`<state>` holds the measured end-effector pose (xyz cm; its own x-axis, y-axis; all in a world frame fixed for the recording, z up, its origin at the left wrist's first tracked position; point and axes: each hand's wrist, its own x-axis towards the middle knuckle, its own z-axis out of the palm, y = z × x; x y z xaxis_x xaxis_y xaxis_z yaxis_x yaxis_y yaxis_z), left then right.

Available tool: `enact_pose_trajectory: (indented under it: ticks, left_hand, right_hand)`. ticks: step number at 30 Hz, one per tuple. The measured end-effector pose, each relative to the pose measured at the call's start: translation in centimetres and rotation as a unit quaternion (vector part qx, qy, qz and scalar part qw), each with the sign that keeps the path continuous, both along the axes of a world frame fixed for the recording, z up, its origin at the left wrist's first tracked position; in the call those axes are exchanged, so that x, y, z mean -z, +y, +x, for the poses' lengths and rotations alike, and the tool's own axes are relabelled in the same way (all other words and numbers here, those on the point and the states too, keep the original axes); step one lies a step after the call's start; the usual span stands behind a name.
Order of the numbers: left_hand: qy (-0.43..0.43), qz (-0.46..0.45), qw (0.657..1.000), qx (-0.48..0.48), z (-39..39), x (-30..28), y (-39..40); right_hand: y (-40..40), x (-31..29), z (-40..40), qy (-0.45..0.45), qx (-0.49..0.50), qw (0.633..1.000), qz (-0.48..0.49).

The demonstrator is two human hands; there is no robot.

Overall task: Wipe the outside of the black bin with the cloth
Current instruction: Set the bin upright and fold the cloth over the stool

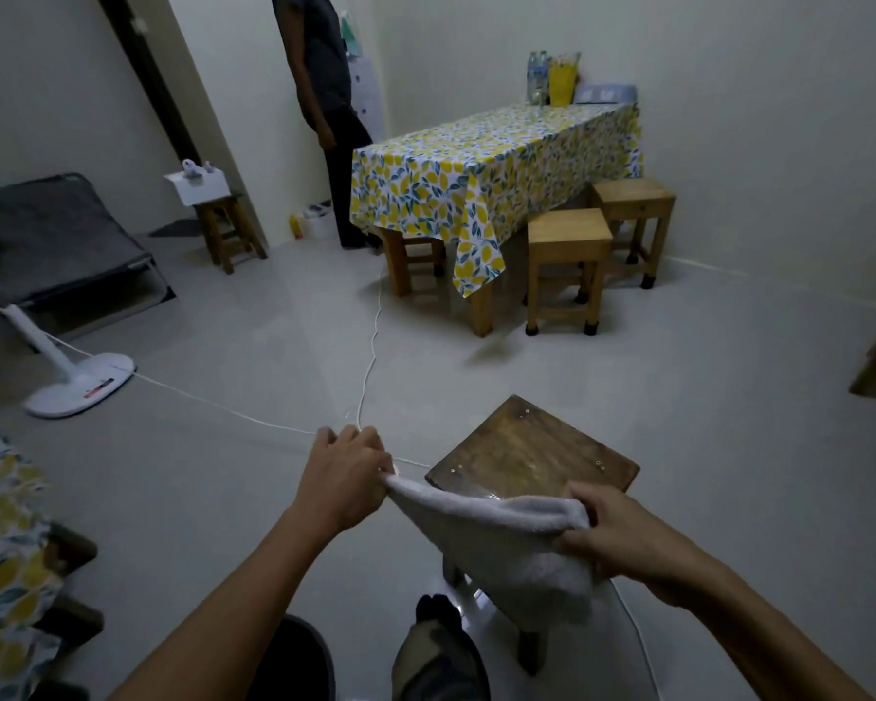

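Note:
A white cloth [496, 538] is stretched between both hands above the floor. My left hand [342, 478] pinches its left corner and my right hand [610, 533] grips its right end; the rest hangs down in front of a dark wooden stool [532, 447]. The black bin [299, 660] shows only as a curved dark rim at the bottom edge, below my left forearm and apart from the cloth. My knee and dark-socked foot [438, 650] are just right of it.
White cables [370, 356] cross the tiled floor ahead. A white standing fan [79, 382] is at left, a table with a lemon-print cloth [476, 179] and wooden stools [567, 265] at back right. A person [324, 118] stands by the doorway.

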<state>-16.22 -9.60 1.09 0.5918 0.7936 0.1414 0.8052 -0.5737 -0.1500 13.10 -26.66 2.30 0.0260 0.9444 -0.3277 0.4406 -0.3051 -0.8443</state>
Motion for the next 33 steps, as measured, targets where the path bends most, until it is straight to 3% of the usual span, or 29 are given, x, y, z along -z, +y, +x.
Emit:
enact_pose_trajectory:
  ticks: [4, 8, 18, 23, 26, 28, 30, 33]
  left_hand:
    - [-0.076, 0.003, 0.996, -0.04, -0.8, 1.4, 1.8]
    - [-0.156, -0.046, 0.985, -0.059, 1.5, 1.6, 4.4]
    - [-0.208, -0.117, 0.971, -0.024, 16.7, 5.2, 12.3]
    - [-0.279, -0.155, 0.947, -0.035, 21.1, 8.8, 14.9]
    - [-0.356, -0.231, 0.903, -0.065, 22.5, 10.4, 16.5]
    - [-0.345, -0.231, 0.909, -0.026, 22.7, 11.2, 16.3]
    - [-0.293, -0.233, 0.927, 0.029, 22.3, 12.6, 15.2]
    - [-0.197, -0.217, 0.955, 0.057, 20.9, 15.2, 12.8]
  right_hand:
    - [0.0, 0.6, -0.2, 0.032, 0.039, 0.999, 0.019]
    - [0.7, 3.3, 0.3, 0.001, 0.175, 0.982, 0.069]
    - [4.4, 8.6, 6.8, 0.099, 0.341, 0.935, -0.004]
    - [6.9, 11.4, 10.0, 0.06, 0.424, 0.903, 0.019]
    - [8.3, 12.9, 11.0, 0.035, 0.465, 0.885, 0.007]
    - [9.1, 13.5, 10.7, -0.002, 0.487, 0.873, -0.002]
    - [9.6, 14.0, 9.2, -0.135, 0.472, 0.871, 0.012]
    - [10.2, 15.1, 5.3, -0.314, 0.316, 0.883, 0.146]
